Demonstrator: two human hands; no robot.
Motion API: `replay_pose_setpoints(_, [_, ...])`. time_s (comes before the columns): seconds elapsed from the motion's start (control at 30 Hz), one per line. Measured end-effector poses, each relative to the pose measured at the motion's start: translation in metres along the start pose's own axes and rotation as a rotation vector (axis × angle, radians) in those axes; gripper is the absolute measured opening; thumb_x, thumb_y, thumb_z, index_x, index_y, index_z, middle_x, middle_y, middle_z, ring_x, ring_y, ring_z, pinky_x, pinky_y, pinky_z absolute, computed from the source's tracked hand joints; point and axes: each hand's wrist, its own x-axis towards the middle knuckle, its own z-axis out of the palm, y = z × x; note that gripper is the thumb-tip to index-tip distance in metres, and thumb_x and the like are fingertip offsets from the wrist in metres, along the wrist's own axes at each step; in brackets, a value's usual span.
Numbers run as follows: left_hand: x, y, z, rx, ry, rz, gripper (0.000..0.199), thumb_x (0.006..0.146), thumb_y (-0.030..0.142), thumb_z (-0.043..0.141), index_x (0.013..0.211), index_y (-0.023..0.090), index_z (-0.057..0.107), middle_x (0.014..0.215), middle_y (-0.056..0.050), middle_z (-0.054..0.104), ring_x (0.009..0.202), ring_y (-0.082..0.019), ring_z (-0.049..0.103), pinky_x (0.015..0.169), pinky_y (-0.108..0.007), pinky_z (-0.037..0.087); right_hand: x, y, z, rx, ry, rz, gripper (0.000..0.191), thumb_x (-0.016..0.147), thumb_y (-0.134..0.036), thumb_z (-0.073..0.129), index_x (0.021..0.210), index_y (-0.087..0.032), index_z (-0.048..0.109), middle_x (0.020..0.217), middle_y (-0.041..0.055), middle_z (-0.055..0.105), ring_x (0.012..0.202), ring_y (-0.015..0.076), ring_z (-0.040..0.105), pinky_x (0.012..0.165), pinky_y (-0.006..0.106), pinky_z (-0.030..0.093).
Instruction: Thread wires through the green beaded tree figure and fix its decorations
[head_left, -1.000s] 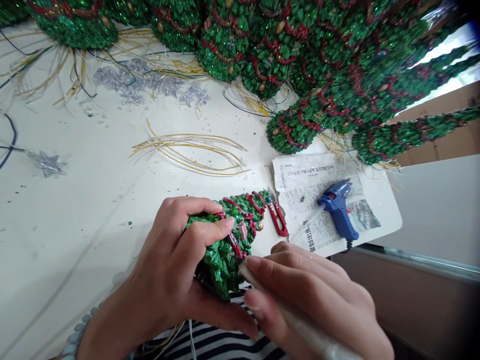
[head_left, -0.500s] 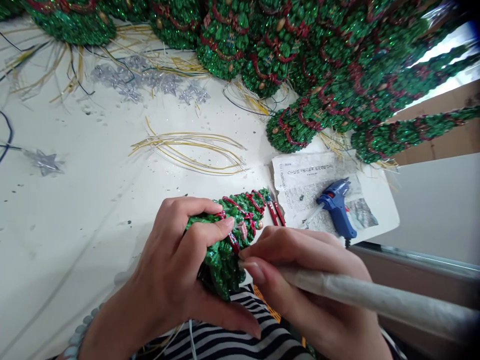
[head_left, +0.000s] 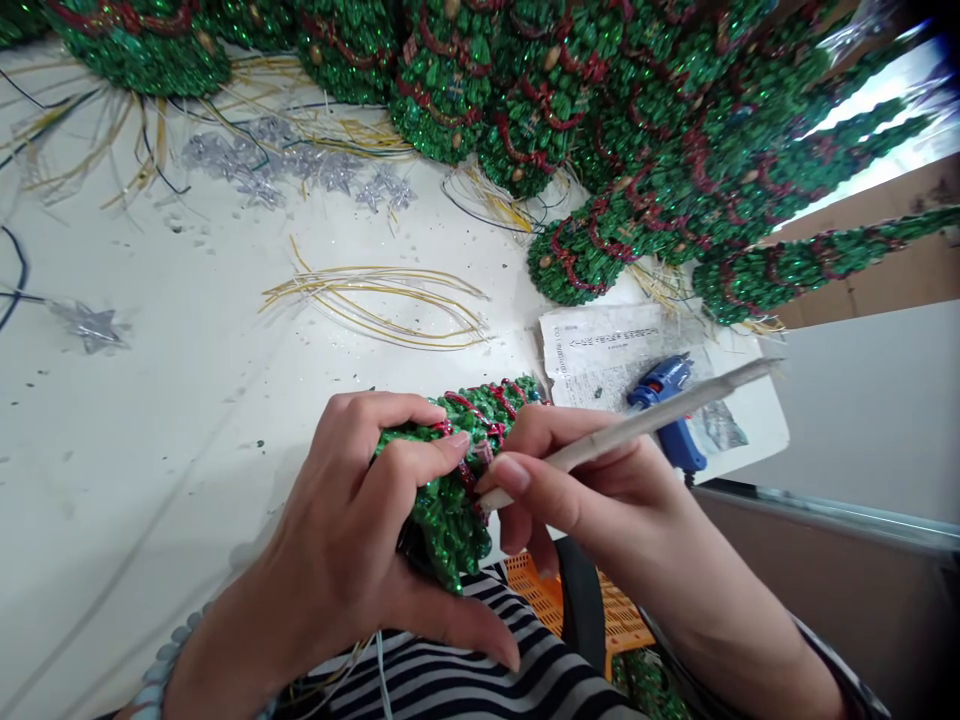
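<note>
A small green glittery tree [head_left: 451, 545] with red garlands lies tilted at the table's front edge, its tip toward the upper right. My left hand [head_left: 352, 510] is wrapped round its base from the left, thumb below. My right hand [head_left: 570, 480] pinches a long whitish stick [head_left: 637, 422]. The lower end of the stick touches a red garland on the tree's right side, and its far end points to the upper right. The fingers hide part of the garland.
Larger decorated trees [head_left: 555, 110] crowd the back. Yellow and white wires [head_left: 375, 290] and clear stars [head_left: 334, 165] lie on the white table [head_left: 150, 400]. A blue glue gun [head_left: 679, 440] rests on newspaper [head_left: 592, 345] at the right. An orange basket [head_left: 626, 625] is below.
My right hand has turned, and the stick now slants toward the upper right instead of the lower right. My left hand keeps its hold on the tree.
</note>
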Motion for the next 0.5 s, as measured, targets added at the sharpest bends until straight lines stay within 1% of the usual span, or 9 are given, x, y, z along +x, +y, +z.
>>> replay_pose_setpoints(0.17, [0.000, 0.005, 0.003, -0.031, 0.018, -0.055, 0.078, 0.075, 0.081, 0.053, 0.122, 0.019, 0.051, 0.115, -0.013, 0.056, 0.109, -0.030, 0.054, 0.092, -0.048, 0.053, 0.004, 0.006, -0.003, 0.198, -0.033, 0.108, 0.034, 0.080, -0.041, 0.078, 0.068, -0.017, 0.057, 0.055, -0.0046, 0.061, 0.040, 0.0029, 0.052, 0.039, 0.010, 0.045])
replay_pose_setpoints(0.27, [-0.001, 0.005, 0.002, -0.040, 0.013, -0.069, 0.077, 0.076, 0.081, 0.053, 0.124, 0.020, 0.051, 0.115, -0.012, 0.055, 0.111, -0.030, 0.054, 0.095, -0.047, 0.053, 0.005, 0.009, -0.001, 0.264, -0.038, 0.125, 0.034, 0.081, -0.041, 0.078, 0.069, -0.017, 0.057, 0.055, -0.0049, 0.062, 0.040, 0.0023, 0.053, 0.040, 0.009, 0.045])
replay_pose_setpoints(0.33, [-0.001, 0.002, 0.001, -0.034, 0.003, -0.056, 0.078, 0.076, 0.081, 0.053, 0.124, 0.019, 0.051, 0.115, -0.012, 0.055, 0.111, -0.030, 0.054, 0.095, -0.046, 0.053, 0.003, 0.010, 0.001, 0.237, -0.013, 0.078, 0.033, 0.082, -0.041, 0.076, 0.069, -0.018, 0.056, 0.056, -0.0047, 0.063, 0.040, 0.0031, 0.053, 0.039, 0.010, 0.045])
replay_pose_setpoints(0.4, [-0.003, -0.003, -0.001, -0.012, -0.014, 0.008, 0.083, 0.074, 0.082, 0.056, 0.125, 0.016, 0.051, 0.115, -0.014, 0.054, 0.110, -0.030, 0.054, 0.094, -0.045, 0.054, -0.001, 0.010, 0.003, 0.158, 0.044, -0.016, 0.034, 0.084, -0.042, 0.074, 0.069, -0.018, 0.056, 0.055, -0.0044, 0.062, 0.040, 0.0040, 0.053, 0.039, 0.011, 0.046])
replay_pose_setpoints(0.5, [-0.004, -0.008, -0.003, 0.020, -0.040, 0.074, 0.091, 0.069, 0.082, 0.063, 0.126, 0.012, 0.051, 0.117, -0.016, 0.054, 0.109, -0.030, 0.054, 0.091, -0.045, 0.055, -0.010, 0.011, 0.004, -0.089, 0.157, -0.211, 0.030, 0.087, -0.038, 0.071, 0.069, -0.018, 0.058, 0.054, -0.0033, 0.062, 0.042, 0.0058, 0.055, 0.039, 0.013, 0.046])
